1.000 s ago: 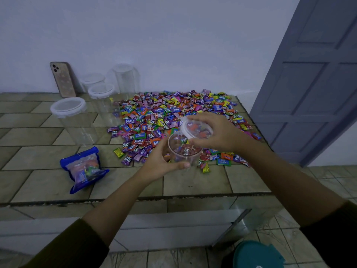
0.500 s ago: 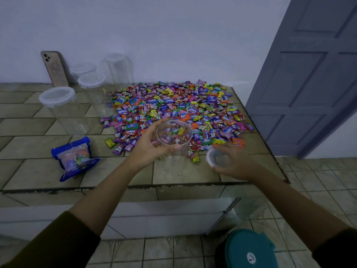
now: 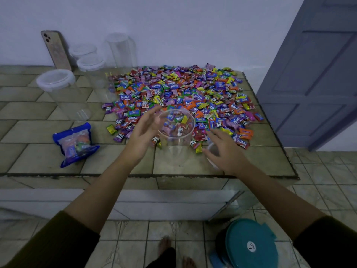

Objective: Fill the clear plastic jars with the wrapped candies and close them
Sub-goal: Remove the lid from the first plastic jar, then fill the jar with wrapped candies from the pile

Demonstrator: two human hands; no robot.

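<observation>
Jar of clear plastic stands open and upright on the tiled counter, at the near edge of the candy pile. The left hand hovers just beside its left wall, fingers loose and spread, gripping nothing. The right hand reaches forward palm down, fingers straight, over the lid lying right of the jar, not clasping it.

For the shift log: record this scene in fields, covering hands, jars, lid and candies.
open jar: upright, lid off, near the front of the counter
lid: on counter, under right hand
left hand: open, beside open jar
right hand: open, over lid
candies: heaped behind open jar
closed jars: four, back left
bag: left of open jar
</observation>
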